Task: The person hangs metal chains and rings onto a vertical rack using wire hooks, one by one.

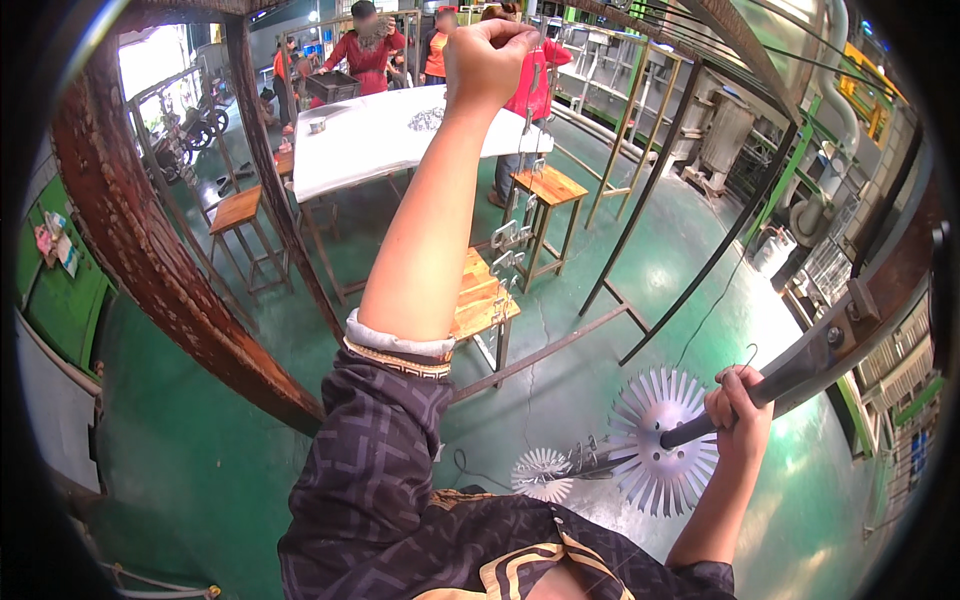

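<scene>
Disc (668, 470), slotted silver, is landmark. Right grip (740, 402), just right of disc, clamped around dark bar (786, 381). Left grip (494, 62), high above disc, fingers together, contents unclear. Metal clips (511, 237) dangle up-left of disc; careless swing could tangle them.

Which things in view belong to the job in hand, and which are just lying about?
Likely the job:
- left hand, raised by hanging metal clips
- right hand, closed on dark bar
- thin wire hook at right hand
- large slotted disc at bar's end

Likely just about:
- wooden-topped stools
- white-topped table
- green panel
</scene>
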`<state>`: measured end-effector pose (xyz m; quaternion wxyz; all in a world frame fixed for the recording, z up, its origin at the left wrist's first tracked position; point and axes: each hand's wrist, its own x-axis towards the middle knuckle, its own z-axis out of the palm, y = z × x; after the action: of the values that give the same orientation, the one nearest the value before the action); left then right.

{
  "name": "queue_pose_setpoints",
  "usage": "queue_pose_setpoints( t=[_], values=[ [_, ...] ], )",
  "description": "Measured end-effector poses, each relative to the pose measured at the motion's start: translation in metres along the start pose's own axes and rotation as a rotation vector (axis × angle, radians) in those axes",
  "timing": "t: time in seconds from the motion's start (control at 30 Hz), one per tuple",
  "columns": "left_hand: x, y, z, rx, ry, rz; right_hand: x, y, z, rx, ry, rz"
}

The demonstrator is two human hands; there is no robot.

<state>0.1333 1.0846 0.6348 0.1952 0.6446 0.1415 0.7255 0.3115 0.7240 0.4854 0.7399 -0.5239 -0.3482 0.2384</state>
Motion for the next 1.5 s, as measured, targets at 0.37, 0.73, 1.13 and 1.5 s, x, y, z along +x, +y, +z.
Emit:
queue_pose_setpoints(
  t=[0.37, 0.73, 1.13, 1.5],
  values=[
    [0.019, -0.027, -0.003, -0.056, -0.015, -0.007, -0.001, 0.001, 0.002, -0.013, 0.006, 0.003],
    [-0.042, -0.066, -0.030, -0.111, -0.072, -0.233, 0.000, 0.008, -0.006, -0.022, 0.025, -0.004],
    [-0.231, -0.158, -0.076, 0.180, -0.190, -0.731, -0.001, 0.013, -0.010, -0.046, -0.003, -0.024],
    [-0.394, -0.237, -0.092, 0.481, -0.449, -1.037, 0.001, 0.015, -0.009, -0.060, 0.006, -0.044]
  ],
)
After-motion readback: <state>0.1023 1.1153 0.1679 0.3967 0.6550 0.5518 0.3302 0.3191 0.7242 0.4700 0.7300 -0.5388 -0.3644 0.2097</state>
